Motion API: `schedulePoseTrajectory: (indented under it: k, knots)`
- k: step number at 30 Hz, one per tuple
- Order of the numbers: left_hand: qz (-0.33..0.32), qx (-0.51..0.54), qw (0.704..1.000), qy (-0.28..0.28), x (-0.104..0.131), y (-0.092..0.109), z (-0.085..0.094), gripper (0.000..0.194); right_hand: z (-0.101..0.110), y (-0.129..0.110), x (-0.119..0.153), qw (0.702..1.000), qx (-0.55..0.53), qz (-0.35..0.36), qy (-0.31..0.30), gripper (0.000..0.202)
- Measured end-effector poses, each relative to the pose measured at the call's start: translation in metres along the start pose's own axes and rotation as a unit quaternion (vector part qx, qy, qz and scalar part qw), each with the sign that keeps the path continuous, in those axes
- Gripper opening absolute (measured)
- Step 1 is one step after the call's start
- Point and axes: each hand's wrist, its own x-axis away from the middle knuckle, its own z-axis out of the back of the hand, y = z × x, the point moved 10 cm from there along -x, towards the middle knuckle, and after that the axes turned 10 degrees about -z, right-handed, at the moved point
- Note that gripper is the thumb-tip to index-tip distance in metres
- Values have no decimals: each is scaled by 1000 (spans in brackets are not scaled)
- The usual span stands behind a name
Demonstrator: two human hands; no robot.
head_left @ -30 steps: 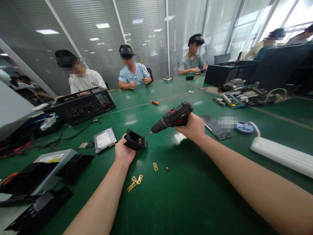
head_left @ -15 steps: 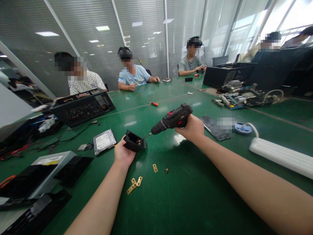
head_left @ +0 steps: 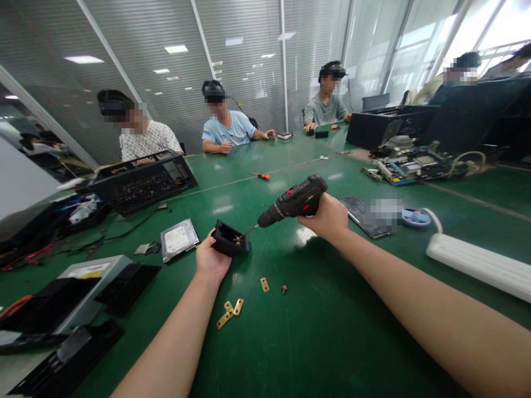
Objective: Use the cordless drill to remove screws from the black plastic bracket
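Observation:
My left hand (head_left: 212, 258) is closed around a small black open-topped housing (head_left: 228, 245), tilted above the green table. Small brass-coloured parts (head_left: 239, 240) show inside it. A black cordless drill (head_left: 294, 202) with red marks is gripped in my right hand (head_left: 328, 217). The drill's long thin bit (head_left: 250, 231) reaches down into the housing; whether its tip sits on a screw is too small to tell. On the table nearer to me lie a single brass plate (head_left: 264, 284), a small screw (head_left: 284, 289) and a cluster of brass plates (head_left: 229, 313).
Left of my hand lies a hard drive (head_left: 179, 240); computer cases (head_left: 143, 185) and cables are beyond. An orange screwdriver (head_left: 263, 176) lies ahead. A dark flat panel (head_left: 365, 216), a white power strip (head_left: 477, 265) and circuit boards (head_left: 406, 166) are at right. Several people sit around the table.
My hands, the drill and the housing hold nearly the same pose; the whole view shifts slightly. Across the table, the person in grey has lowered one hand to the tabletop.

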Motion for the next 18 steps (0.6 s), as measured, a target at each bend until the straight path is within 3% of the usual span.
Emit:
schedulePoseTrajectory:
  k: [18]
  knots:
    - [-10, 4, 1000, -3, -1, 1, -1, 28, 1, -1, 1, 1000, -3, -1, 2, 37]
